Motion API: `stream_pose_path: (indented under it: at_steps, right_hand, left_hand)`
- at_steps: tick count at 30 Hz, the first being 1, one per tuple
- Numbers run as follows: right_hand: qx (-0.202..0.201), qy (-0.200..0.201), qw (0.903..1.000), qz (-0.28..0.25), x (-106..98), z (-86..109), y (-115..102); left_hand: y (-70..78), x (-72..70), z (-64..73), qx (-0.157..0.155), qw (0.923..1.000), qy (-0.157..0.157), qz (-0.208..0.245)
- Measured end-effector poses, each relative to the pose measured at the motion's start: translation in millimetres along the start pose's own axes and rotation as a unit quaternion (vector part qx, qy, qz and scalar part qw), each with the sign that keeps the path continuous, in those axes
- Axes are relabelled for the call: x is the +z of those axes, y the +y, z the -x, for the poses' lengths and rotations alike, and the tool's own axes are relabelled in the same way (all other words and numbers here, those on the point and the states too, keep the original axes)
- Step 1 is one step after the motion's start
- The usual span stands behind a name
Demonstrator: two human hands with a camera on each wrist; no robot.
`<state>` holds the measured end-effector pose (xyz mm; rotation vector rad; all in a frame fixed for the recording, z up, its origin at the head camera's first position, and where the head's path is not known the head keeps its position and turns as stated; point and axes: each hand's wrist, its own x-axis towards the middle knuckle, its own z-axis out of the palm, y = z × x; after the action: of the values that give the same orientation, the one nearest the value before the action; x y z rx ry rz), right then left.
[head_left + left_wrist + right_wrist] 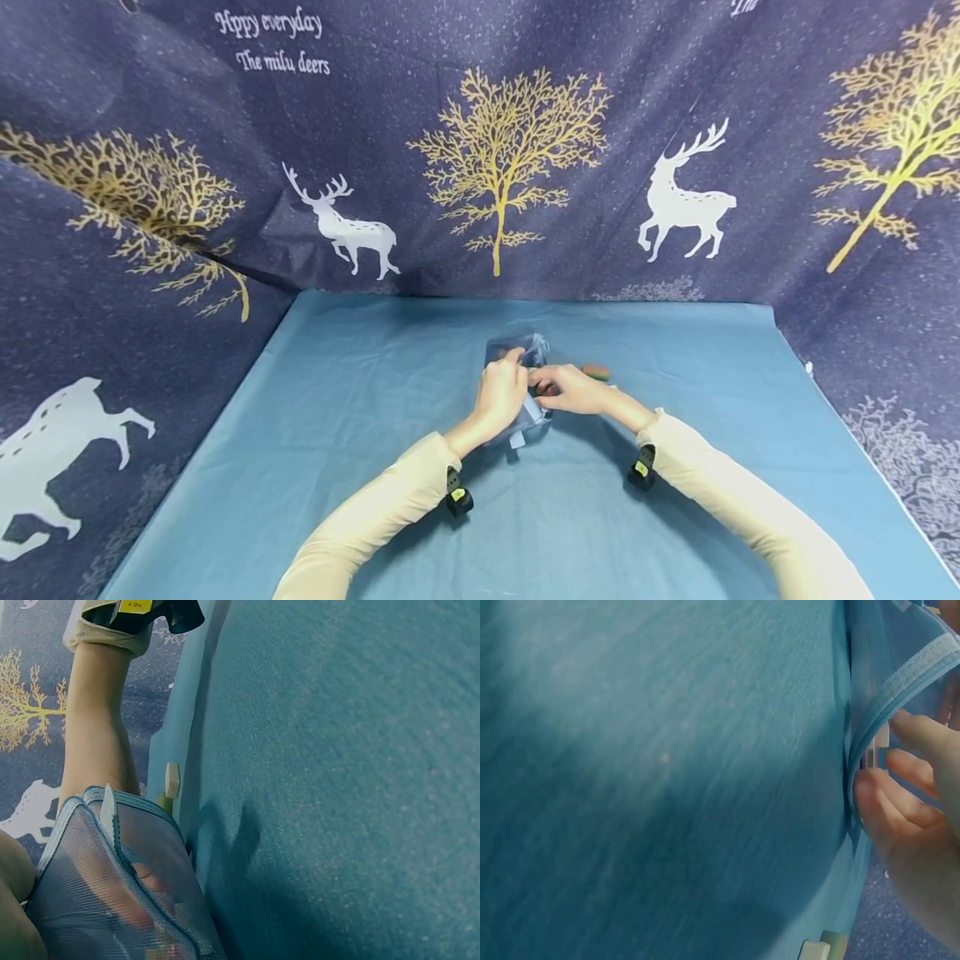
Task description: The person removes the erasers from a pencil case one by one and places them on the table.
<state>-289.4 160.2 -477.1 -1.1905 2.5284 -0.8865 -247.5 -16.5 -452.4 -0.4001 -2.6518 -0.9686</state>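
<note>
A blue see-through mesh zip pouch (536, 421) is on the cloth in front of me. My left hand (501, 390) grips its left side; in the left wrist view, part of that hand (19, 900) shows at the pouch's edge. The zip (112, 817) is undone. My right hand (573, 389) reaches in through the opening, its fingers showing through the mesh in the left wrist view. In the right wrist view, the bent fingers (915, 799) are beside a small pale item (883, 736) inside; I cannot tell whether they pinch it.
Just right of the right hand lies a small orange-brown and green block (596, 372) with a pale end. Blue cloth (360, 417) covers the table. A dark curtain (360, 100) printed with deer and trees stands behind and at both sides.
</note>
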Motion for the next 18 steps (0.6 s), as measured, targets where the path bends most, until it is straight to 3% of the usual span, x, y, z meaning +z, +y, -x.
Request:
stream_pose_path:
  at_steps: [7,18]
  right_hand:
    - [-0.013,-0.025,0.9994,-0.021,3.3,-2.6,-2.9]
    - [-0.020,-0.019,0.9996,-0.007,11.8,-11.3,-7.9]
  left_hand:
    - [0.0,1.3,0.1,-0.013,0.9993,-0.025,0.025]
    - [2.3,1.9,-1.7,-0.012,0.9992,-0.010,0.036]
